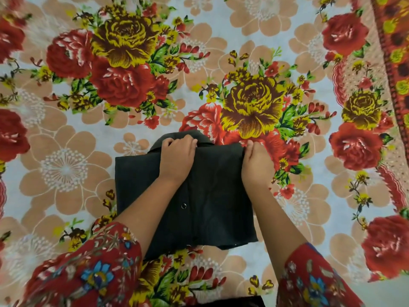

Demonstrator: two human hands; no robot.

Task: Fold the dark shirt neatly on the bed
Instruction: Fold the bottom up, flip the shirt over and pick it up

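The dark shirt lies folded into a rough rectangle on the bed, low in the middle of the view. A metal snap shows on its front, and its collar pokes out beyond the far edge. My left hand grips the far edge near the collar with curled fingers. My right hand pinches the far right corner of the fold. Both forearms lie across the shirt and hide parts of it.
A floral bedsheet with red and yellow roses covers the bed all around the shirt. Its patterned border runs down the right side. A pale strip of floor shows at the bottom right beyond the bed's edge.
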